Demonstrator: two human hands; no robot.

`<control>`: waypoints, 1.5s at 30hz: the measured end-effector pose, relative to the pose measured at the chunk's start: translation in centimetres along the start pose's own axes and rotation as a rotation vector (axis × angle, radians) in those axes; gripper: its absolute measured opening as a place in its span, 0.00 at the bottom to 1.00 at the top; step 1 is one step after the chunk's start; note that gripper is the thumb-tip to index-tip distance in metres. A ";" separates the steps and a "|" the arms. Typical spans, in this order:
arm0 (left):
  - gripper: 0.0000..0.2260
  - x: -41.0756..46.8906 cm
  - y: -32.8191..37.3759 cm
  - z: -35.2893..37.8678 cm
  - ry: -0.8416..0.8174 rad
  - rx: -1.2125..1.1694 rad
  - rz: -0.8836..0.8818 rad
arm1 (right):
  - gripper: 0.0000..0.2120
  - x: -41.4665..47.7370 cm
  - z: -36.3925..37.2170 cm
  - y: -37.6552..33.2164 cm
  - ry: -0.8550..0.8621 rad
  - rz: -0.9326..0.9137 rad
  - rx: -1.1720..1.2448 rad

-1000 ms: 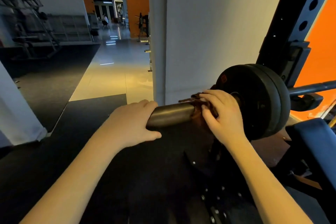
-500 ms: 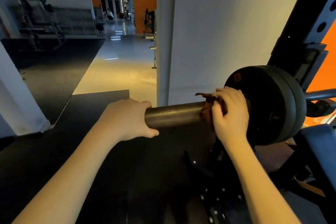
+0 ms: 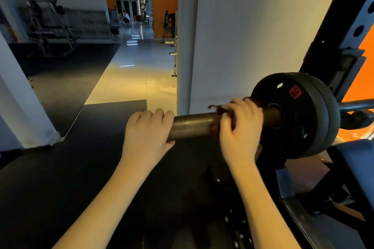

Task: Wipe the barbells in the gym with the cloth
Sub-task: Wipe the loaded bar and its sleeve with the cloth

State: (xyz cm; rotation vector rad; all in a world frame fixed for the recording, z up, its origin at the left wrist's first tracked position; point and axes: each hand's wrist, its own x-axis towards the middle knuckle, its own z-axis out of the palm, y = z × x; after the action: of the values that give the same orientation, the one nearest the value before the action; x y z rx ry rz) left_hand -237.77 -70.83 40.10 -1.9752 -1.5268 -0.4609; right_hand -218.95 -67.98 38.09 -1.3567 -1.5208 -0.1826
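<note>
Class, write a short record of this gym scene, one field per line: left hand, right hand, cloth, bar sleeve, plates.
left hand: grips the outer end of the bar sleeve
right hand: holds the cloth against the sleeve, near the plates
cloth: dark reddish, bunched under the right hand
bar sleeve: bare metal shows between the hands
plates: black, loaded on the sleeve beyond the right hand

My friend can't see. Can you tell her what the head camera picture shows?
A person's right hand wraps a dark reddish cloth around a barbell sleeve, beside black weight plates. The left hand grips the sleeve's free end. Behind lies a dim gym with a white pillar.
</note>
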 end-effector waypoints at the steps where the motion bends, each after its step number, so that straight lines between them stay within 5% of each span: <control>1: 0.26 0.3 -0.1 -0.7 -0.046 -0.041 0.002 | 0.18 -1.0 0.2 -0.5 -0.051 -0.090 0.018; 4: 0.24 2.9 -2.0 -2.4 -0.508 -0.360 -0.042 | 0.20 -0.7 -1.4 0.8 -0.220 -0.298 0.061; 7: 0.26 4.5 -3.0 -2.4 -0.787 -0.469 -0.072 | 0.19 1.8 -2.6 3.5 -0.207 -0.227 0.035; 11: 0.25 3.3 -2.5 -1.5 -0.609 -0.347 -0.058 | 0.20 1.2 -0.6 0.8 0.012 0.072 -0.022; 16: 0.24 2.0 -2.1 -1.3 -0.385 -0.304 -0.063 | 0.19 -0.9 -0.1 -1.2 -0.188 -0.282 0.017; 19: 0.24 1.2 -1.5 -1.0 -0.248 -0.182 -0.040 | 0.18 1.7 -2.1 1.4 -0.230 -0.166 0.029; 22: 0.24 0.5 -1.0 -0.5 -0.109 -0.069 -0.025 | 0.14 2.5 -1.6 1.1 -0.056 0.069 0.009; 26: 0.25 -0.3 -0.8 0.8 0.076 -0.031 -0.008 | 0.16 -0.9 0.7 -1.6 -0.075 -0.176 -0.074; 29: 0.25 0.0 -0.6 -0.3 -0.025 -0.090 0.000 | 0.17 0.3 -0.9 0.1 -0.212 -0.303 -0.052; 32: 0.26 2.4 -3.1 -2.3 -0.548 -0.426 -0.093 | 0.13 3.2 -1.8 1.5 -0.222 -0.126 -0.039; 34: 0.26 3.4 -4.1 -2.8 -0.734 -0.562 -0.133 | 0.13 3.5 -0.8 0.5 -0.114 0.014 -0.079; 37: 0.24 2.9 -3.9 -2.1 -0.668 -0.538 -0.134 | 0.16 0.7 1.2 -2.3 -0.057 -0.070 -0.146; 41: 0.25 1.7 -3.4 -1.6 -0.506 -0.448 -0.138 | 0.17 0.4 -0.2 -1.3 -0.227 -0.327 -0.032; 45: 0.25 0.8 -3.0 -1.2 -0.352 -0.368 -0.107 | 0.20 2.9 -1.2 0.8 -0.165 -0.084 -0.128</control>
State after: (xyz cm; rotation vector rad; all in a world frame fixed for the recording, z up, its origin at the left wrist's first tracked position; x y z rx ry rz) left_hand -240.29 -70.52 42.18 -2.3611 -1.8798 -0.4849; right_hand -217.08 -66.62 40.41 -1.4388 -1.7304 -0.2281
